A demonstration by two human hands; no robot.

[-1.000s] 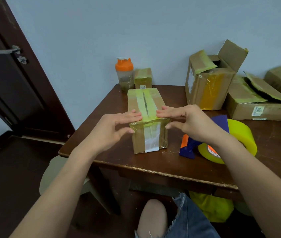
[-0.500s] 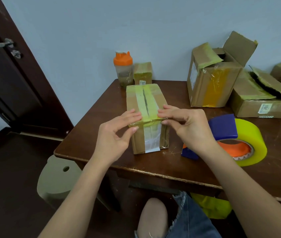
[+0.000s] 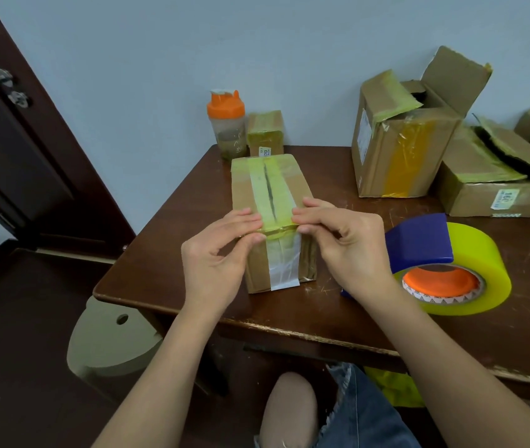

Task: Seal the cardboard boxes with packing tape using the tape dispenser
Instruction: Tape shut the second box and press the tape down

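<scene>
Cardboard box (image 3: pixel 273 202) lies lengthwise away from viewer, both hands (image 3: pixel 221 250) pinching its near edge.

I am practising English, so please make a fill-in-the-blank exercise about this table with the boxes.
1. Both hands, the left hand and the right hand, press tape at the near top edge of the long brown cardboard box in the ____ of the table.
2. The plastic shaker bottle has an ____ lid.
3. The blue tape dispenser carries a big ____ roll.

Missing words: middle; orange; yellow
</scene>
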